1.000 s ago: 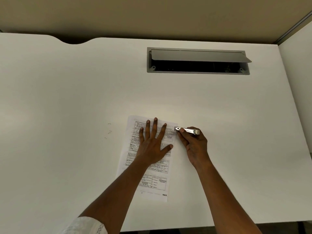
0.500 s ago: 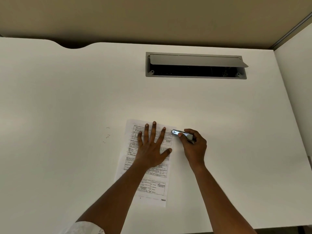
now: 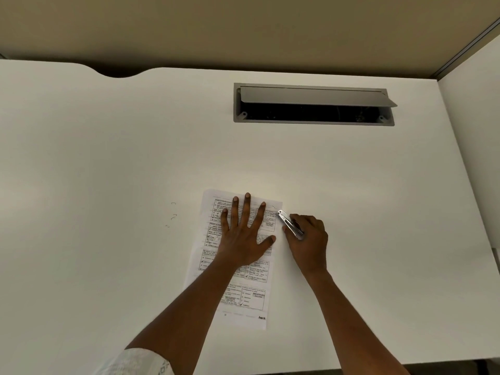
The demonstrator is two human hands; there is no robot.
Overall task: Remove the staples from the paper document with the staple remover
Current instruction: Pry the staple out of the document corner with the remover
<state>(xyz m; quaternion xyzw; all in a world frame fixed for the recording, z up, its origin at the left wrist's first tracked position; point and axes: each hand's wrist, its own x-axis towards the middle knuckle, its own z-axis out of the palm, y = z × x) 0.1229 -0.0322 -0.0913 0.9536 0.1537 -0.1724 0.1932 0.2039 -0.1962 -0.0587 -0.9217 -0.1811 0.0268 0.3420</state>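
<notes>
A printed paper document (image 3: pixel 254 296) lies flat on the white desk (image 3: pixel 108 158), slightly tilted. My left hand (image 3: pixel 243 234) presses down on its upper half with the fingers spread. My right hand (image 3: pixel 308 242) is beside the paper's right edge and grips a metal staple remover (image 3: pixel 289 223). The tool's tip points up-left at the sheet's top right corner, just below a small staple mark (image 3: pixel 273 207). Several pulled staples (image 3: pixel 172 215) lie loose on the desk left of the paper.
A grey cable tray (image 3: pixel 313 104) with its lid raised is set into the desk at the back. A white partition (image 3: pixel 476 131) stands along the right side. The desk's front edge runs just below my forearms.
My right hand has swung the staple remover from lying level to pointing diagonally up-left at the paper's top right corner. My left hand has stayed pressed on the sheet.
</notes>
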